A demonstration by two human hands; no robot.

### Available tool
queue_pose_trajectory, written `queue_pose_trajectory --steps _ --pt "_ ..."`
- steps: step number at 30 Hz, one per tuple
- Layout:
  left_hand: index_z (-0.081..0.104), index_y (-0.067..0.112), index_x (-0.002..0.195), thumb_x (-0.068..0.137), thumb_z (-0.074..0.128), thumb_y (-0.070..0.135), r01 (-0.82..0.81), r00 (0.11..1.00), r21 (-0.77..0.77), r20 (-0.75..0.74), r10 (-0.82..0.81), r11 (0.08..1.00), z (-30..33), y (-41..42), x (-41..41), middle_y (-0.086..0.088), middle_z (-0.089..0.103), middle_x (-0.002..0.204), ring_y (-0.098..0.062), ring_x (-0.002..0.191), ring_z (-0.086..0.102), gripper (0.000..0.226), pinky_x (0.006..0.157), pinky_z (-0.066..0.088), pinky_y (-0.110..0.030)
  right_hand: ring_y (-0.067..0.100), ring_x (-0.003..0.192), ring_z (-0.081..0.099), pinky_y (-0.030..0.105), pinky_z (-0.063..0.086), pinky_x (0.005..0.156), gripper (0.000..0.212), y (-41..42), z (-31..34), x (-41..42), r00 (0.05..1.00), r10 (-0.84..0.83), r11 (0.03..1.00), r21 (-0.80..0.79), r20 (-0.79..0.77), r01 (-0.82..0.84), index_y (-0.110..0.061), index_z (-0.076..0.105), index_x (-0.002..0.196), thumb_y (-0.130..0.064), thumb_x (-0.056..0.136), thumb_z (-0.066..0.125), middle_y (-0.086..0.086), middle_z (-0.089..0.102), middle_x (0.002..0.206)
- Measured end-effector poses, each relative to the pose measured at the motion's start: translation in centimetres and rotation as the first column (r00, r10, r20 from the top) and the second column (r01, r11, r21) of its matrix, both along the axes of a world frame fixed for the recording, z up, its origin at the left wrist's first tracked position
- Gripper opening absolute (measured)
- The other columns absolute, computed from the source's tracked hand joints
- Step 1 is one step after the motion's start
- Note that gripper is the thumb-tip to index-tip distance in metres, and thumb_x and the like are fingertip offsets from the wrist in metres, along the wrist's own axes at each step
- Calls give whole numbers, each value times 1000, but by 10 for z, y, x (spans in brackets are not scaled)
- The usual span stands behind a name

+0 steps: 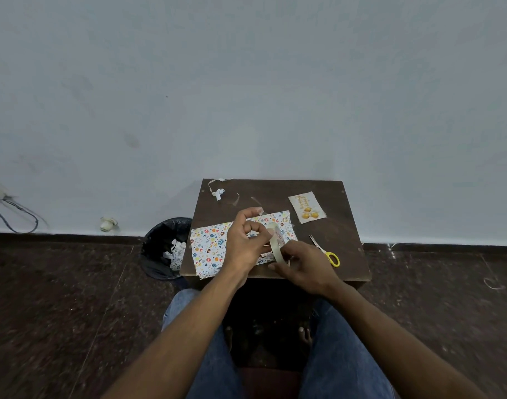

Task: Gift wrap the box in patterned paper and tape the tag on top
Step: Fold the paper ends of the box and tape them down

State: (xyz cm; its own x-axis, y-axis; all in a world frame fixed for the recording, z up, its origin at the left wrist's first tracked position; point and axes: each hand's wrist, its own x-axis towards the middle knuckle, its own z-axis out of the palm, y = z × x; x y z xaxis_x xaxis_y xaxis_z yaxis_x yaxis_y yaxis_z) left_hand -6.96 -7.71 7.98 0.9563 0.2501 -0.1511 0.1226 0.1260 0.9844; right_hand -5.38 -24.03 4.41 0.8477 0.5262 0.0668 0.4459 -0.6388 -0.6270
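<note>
Dark brown wood makes up the small table (332,254) in front of the seated person, and on it lies the patterned paper (209,249), white with coloured eggs and hearts, spread flat across the near left part of the top. Whether the box sits under the paper cannot be told, since both hands cover the middle. The left hand (245,243) hovers over the paper with its fingers curled, thumb and forefinger pinching at the roll of tape (276,245). The right hand (304,267) grips the same roll from the near side, holding it upright on edge above the paper. The tag (307,207), a cream card with yellow balls and gold script, lies face up on the far right of the table, well apart from the paper. Yellow-handled scissors (327,251) rest just right of the hands, blades pointing away. Paper scraps (217,190) and curled strips lie at the far left corner. A bin (160,246) lined with black plastic stands on the floor beside the table's left edge, holding white offcuts
</note>
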Motion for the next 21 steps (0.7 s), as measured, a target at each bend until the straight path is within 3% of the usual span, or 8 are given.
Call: queue_pose_trajectory --steps 6,9,12,14,16,18,21 --pt "56 17 120 82 68 -11 -77 997 -154 -42 72 985 -1 -1 -2 -6 58 83 -22 80 69 49 61 60 -35 11 71 47 28 36 57 51 0 -11 2 990 21 1000 14 141 -23 -14 61 73 -64 82 54 -11 52 73" --pt "56 18 120 83 64 -14 -65 996 -194 -72 52 979 -4 -1 0 -7 59 87 -27 81 68 50 62 59 -35 10 69 44 19 27 55 48 -3 -11 3 987 17 1000 11 158 -19 -13 59 71 -59 83 59 -12 48 72" --pt "57 17 122 83 61 -17 -53 993 -208 -117 29 977 -6 -2 2 -8 60 93 -21 76 68 52 68 60 -36 9 69 42 20 25 54 43 -11 -13 5 990 5 1000 -16 143 -2 -12 59 72 -53 84 64 -9 51 73" --pt "59 18 120 83 64 -12 -27 991 -143 -131 8 989 -7 0 2 -8 61 101 -21 81 70 47 73 60 -37 9 72 43 26 28 56 38 -19 -15 10 993 -29 999 -39 119 34 -14 55 71 -47 85 68 -9 52 75" --pt "61 25 112 84 66 -5 15 994 45 -113 -10 999 -11 5 2 -4 62 110 -16 88 67 41 77 58 -35 10 79 47 29 34 60 32 -28 -17 17 988 -117 990 -71 97 124 -20 51 71 -39 87 71 -10 52 79" --pt "61 32 105 85 65 -2 47 997 213 -71 -32 976 -15 9 1 1 62 117 -11 95 64 39 80 56 -31 17 88 52 32 39 65 22 -39 -20 28 967 -237 963 -111 93 246 -20 57 76 -33 87 71 -7 57 86" --pt "62 31 102 82 66 -2 36 999 334 -38 -25 942 -21 15 2 7 64 118 -5 108 59 39 91 54 -38 29 93 58 37 46 69 19 -56 -25 48 927 -357 904 -210 114 373 -11 68 92 -30 88 69 7 65 97"
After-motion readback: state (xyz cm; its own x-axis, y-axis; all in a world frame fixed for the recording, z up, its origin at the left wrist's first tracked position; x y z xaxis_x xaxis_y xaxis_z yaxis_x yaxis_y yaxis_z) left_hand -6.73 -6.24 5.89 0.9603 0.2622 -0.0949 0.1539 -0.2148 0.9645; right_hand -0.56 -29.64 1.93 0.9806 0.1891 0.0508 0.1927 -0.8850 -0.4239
